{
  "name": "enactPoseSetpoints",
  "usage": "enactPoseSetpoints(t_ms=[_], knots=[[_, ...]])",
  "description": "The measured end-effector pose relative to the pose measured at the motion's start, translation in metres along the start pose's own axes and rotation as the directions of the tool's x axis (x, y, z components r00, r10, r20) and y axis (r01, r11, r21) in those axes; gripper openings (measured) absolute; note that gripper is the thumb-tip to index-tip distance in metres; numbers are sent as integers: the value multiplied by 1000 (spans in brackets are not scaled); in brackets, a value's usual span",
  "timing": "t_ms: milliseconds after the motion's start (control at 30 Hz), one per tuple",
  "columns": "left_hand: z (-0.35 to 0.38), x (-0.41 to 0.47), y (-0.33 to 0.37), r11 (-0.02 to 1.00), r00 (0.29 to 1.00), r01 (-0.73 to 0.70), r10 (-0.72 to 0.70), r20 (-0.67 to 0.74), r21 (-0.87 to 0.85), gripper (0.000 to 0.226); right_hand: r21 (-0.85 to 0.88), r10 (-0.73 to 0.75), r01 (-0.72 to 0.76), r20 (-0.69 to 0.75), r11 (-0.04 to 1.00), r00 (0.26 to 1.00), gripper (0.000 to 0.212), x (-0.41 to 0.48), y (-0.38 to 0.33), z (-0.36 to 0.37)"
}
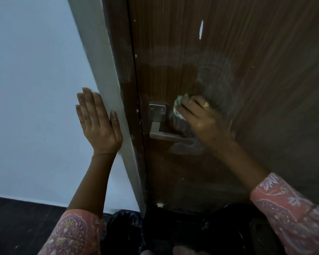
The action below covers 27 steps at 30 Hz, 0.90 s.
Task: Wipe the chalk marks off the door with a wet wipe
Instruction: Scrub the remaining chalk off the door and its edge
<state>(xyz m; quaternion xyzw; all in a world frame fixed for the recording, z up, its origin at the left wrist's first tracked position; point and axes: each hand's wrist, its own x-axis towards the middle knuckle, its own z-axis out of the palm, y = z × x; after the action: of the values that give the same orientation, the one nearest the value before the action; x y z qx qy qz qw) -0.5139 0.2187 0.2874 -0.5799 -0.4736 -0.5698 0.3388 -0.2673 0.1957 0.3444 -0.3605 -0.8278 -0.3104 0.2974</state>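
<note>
Right hand [201, 116] grip closed on wet wipe [179, 103] against door [247, 89], left hand [98, 122] flat, open on wall [35, 89]

The right hand [197, 116] hides most of the crumpled greenish-white wet wipe [179, 105] and the silver metal lever's [166, 135] far end.

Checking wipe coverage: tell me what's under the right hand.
The crumpled wet wipe pokes out past the right hand fingertips, pressed on the door. Chalk directly beneath the hand is hidden.
</note>
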Motion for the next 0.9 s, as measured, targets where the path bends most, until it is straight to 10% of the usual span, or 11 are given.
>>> enactPoseSetpoints(t_ms=[100,300,467,667,900], knots=[[0,-1,0,1000,1000,1,-1,-6,14,45,5,22,-23,88,1000,996,28,-20,12,-12],[-1,0,1,1000,1000,1,-1,4,0,46,-74,159,-186,-279,980,947,23,22,19,-25],[-1,-1,-1,1000,1000,-9,9,4,4,47,-1,132,-132,22,991,991,30,-11,10,-19],[0,-1,0,1000,1000,1,-1,0,0,46,83,297,-286,-317,955,901,14,29,19,-33],[-2,-1,0,1000,1000,-7,7,9,-2,47,57,198,-192,-123,980,972,18,42,-17,-14]])
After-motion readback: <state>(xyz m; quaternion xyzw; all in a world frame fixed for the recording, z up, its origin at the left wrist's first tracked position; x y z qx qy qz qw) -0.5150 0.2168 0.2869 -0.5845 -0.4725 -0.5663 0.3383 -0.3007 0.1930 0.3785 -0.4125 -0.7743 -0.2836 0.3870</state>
